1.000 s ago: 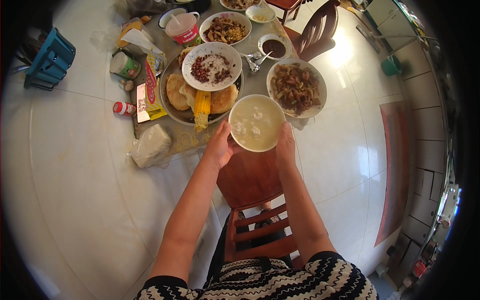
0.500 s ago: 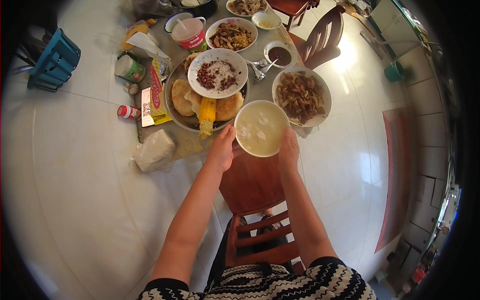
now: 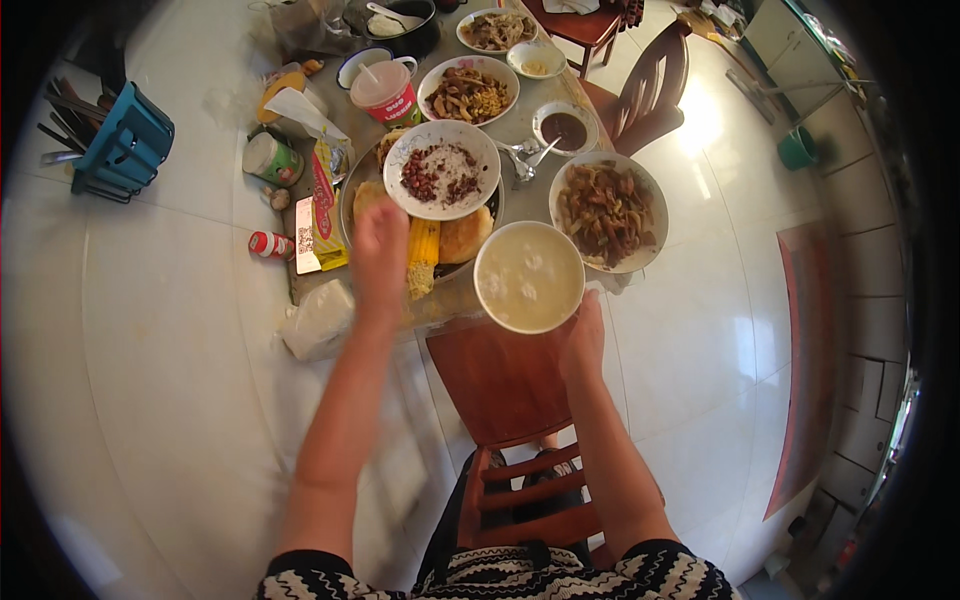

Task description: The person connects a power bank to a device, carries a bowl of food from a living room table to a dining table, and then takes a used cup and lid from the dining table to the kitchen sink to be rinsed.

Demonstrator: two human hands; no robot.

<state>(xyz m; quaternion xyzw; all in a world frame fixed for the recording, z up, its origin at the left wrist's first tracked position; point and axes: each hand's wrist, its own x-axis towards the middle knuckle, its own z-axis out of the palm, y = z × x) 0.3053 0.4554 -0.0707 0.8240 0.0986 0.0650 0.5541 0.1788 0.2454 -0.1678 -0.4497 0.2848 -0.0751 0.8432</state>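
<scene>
A white bowl of pale, cloudy soup point(image 3: 529, 277) with several whitish lumps is at the table's near corner. My right hand point(image 3: 584, 335) grips its lower right side, with the fingers partly hidden behind the bowl. My left hand point(image 3: 380, 255), smeared by motion, is over the left part of a round metal tray point(image 3: 346, 215). It is nearest to a flatbread point(image 3: 368, 195) and the rim of a white bowl of peanuts point(image 3: 441, 170); whether it touches either is unclear. On the tray also lie a corn cob point(image 3: 424, 255) and another flatbread point(image 3: 466, 236).
A plate of meat and vegetables point(image 3: 610, 210) and a small bowl of dark sauce point(image 3: 565, 130) stand to the right. Leftward are a yellow packet point(image 3: 325, 225), a wrapped white block point(image 3: 318, 318) and a red-capped jar point(image 3: 270, 245). A wooden chair point(image 3: 500, 385) stands before me.
My left hand has let go of the soup bowl and moved left and up over the tray. My right hand stays at the bowl. The whole view has shifted slightly.
</scene>
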